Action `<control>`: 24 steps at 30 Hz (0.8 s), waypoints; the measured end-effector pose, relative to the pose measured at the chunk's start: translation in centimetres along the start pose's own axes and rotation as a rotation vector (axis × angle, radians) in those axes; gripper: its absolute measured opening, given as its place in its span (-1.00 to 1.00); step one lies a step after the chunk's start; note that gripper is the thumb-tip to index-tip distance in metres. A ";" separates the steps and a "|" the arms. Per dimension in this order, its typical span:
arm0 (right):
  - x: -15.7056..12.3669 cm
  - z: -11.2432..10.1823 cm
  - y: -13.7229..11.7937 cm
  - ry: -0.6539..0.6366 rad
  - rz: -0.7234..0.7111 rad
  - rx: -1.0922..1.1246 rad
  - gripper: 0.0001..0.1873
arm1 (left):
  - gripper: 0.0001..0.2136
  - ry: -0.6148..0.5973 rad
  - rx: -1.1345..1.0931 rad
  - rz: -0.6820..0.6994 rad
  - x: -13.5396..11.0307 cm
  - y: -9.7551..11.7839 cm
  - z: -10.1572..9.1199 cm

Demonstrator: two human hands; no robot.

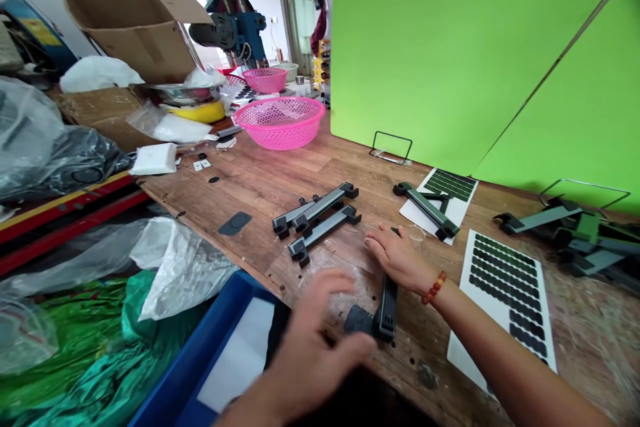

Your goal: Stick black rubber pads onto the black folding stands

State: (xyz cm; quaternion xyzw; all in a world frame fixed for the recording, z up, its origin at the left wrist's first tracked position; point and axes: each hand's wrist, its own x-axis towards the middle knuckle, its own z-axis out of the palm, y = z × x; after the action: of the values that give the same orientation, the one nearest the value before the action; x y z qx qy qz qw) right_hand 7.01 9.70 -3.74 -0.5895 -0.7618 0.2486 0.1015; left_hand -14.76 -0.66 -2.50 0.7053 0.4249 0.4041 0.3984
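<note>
My left hand [320,347] is blurred, its thumb and fingers apart around nothing, above the front edge of the wooden table. Across the upper part of a black-and-grey bar-shaped holder [387,307] lies my right hand [400,259], closed over it and partly hiding it. The lower end of this holder points toward me, beside a dark flat pad [359,320]. Farther left, several similar holders [320,227] with hooked black ends lie side by side. Another holder [430,210] rests on a sheet of black stickers [450,185].
A second sticker sheet [505,280] lies under my right forearm. More holders [590,230] are piled at the right, near a green board [425,47]. A pink basket [280,123] stands at the back. A blue bin [200,360] sits below the table's left edge.
</note>
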 end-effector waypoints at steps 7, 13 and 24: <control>-1.6 -3.9 -2.3 0.055 -0.085 0.033 -0.33 | -0.02 -0.095 -0.120 -0.177 0.4 -4.4 10.0; -1.1 -1.9 -3.7 0.278 -0.103 -0.188 -0.37 | -0.01 -0.075 -0.238 -0.250 0.3 -3.9 10.4; -3.5 -1.4 -0.2 0.641 -0.033 0.497 -0.50 | -0.44 0.008 -0.311 -0.351 4.5 -2.2 2.8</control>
State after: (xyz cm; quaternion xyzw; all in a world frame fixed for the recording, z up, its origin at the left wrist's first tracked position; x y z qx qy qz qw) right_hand 8.49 6.77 -1.97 -0.5825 -0.6177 0.2272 0.4770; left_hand -11.38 3.58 -4.42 0.5493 0.4750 0.3920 0.5648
